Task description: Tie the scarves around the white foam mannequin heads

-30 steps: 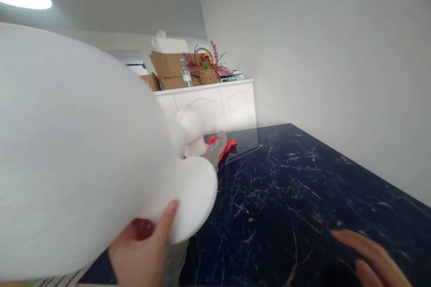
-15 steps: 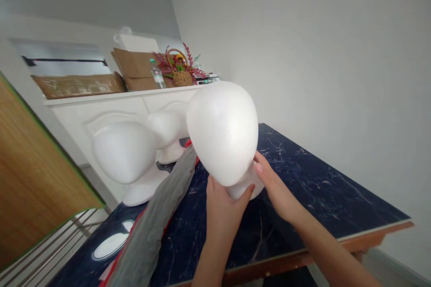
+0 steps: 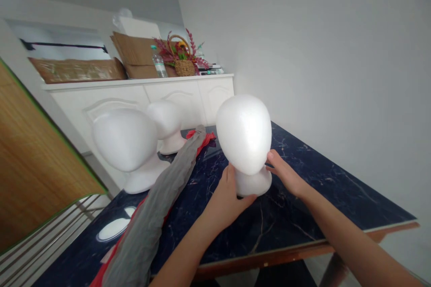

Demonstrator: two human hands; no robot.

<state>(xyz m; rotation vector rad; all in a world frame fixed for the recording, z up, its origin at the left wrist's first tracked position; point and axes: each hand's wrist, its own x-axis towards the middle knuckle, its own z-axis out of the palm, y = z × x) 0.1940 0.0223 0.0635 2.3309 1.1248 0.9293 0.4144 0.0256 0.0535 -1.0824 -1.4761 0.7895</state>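
Two hands press a foam head (image 3: 244, 134) between them, fingers spread: the left hand (image 3: 227, 199) cups its base from the near side, and the right hand (image 3: 286, 175) presses fingertips against the far side. It stands upright over a dark marble table (image 3: 323, 197), though contact is hard to tell. Two more foam heads (image 3: 124, 139) stand bare beyond a rolled gray fabric (image 3: 148, 219), which lies unused.

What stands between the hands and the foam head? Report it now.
Nothing visible does. The left hand and right hand both touch the white foam mannequin head. The rolled grey fabric lies left of the left hand, not between them.
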